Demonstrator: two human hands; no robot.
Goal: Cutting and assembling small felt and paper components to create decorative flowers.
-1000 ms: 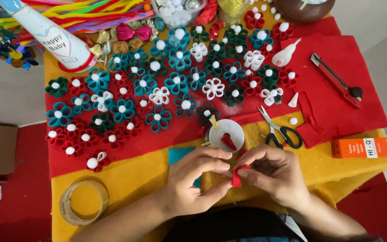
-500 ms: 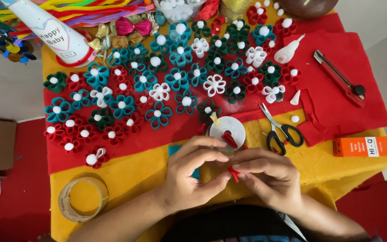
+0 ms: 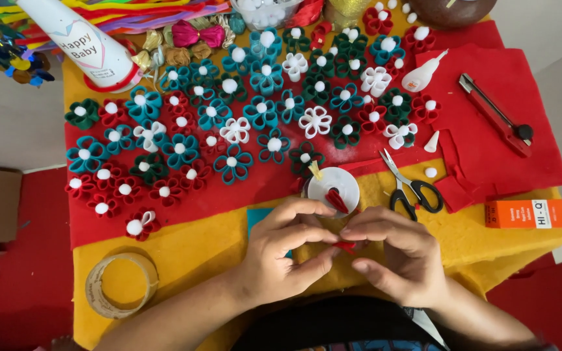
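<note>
— Yellow cloth [image 3: 183, 250] is covering the table, and a red cloth [image 3: 489, 149] is lying on top of it. What are the hands doing?

— Both hands are pinching a little red piece [image 3: 345, 246]. The left hand [image 3: 287, 250] is closing its fingers on it from one side, and the right hand [image 3: 398, 250] is closing on it from the other. The piece is sitting right between the fingertips, just above the yellow cloth.

— What is sitting close by?

— A small white lid [image 3: 334, 188] is lying just behind the hands, with a red bit inside it. Scissors [image 3: 411, 185] are lying beside it. Lots of little flowers [image 3: 229, 130] are resting on the red cloth. A roll of tape [image 3: 120, 286] is sitting to the left, and an orange box [image 3: 535, 213] is sitting far to the right.
</note>
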